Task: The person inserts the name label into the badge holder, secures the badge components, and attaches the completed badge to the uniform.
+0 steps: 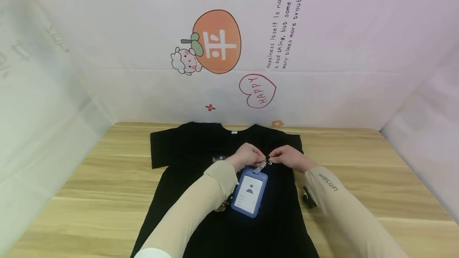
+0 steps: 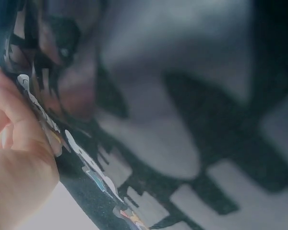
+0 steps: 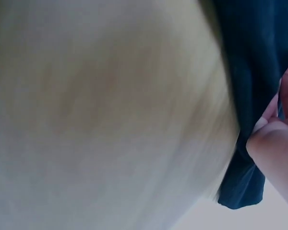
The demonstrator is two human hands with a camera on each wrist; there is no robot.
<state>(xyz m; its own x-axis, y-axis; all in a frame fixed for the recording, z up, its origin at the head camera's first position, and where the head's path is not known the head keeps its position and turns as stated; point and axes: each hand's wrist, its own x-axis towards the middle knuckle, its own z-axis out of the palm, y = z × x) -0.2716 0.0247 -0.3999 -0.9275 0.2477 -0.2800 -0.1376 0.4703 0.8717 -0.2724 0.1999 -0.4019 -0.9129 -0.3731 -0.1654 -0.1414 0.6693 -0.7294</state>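
A blue badge holder [image 1: 264, 194] with a white card lies tilted on a black T-shirt [image 1: 201, 186]. My left hand [image 1: 247, 155] pinches the clear strap [image 1: 259, 168] at the top of the holder. Fingertip to fingertip with it, my right hand [image 1: 288, 157] pinches a small dark clasp with a metal hook [image 1: 270, 163]. Fingers partly cover both small parts. In the left wrist view the left hand [image 2: 21, 139] appears at the edge beside the shirt's print [image 2: 93, 165]. Dark cloth [image 3: 249, 96] partly hides the right hand [image 3: 278, 129] in the right wrist view.
The shirt is spread on a wood-grain table [image 1: 107, 186], its neckline toward the back wall [image 1: 143, 90]. A small dark item [image 1: 308, 199] lies by the right sleeved forearm [image 1: 344, 202]. Printed white sheets enclose the back and sides.
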